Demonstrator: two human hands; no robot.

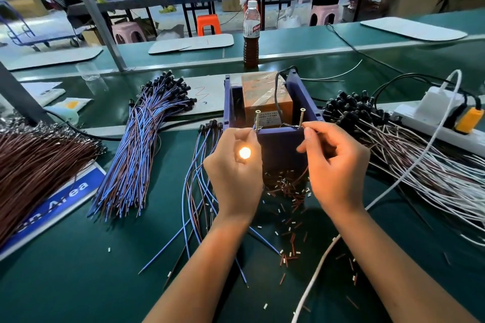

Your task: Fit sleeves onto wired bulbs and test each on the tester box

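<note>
Near the person, snipped insulation bits (286,191) litter the green desk (78,283). The left hand (236,173) pinches a lit bulb (244,152); the right hand (338,165) pinches its lead against a screw (301,118) on the tester box (280,144), probably closing the circuit. Sleeved bundles (147,134) wait behind.

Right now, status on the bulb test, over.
Left hand holds lit bulb, right hand pinches wire at tester box screws. Nothing in the way.
</note>
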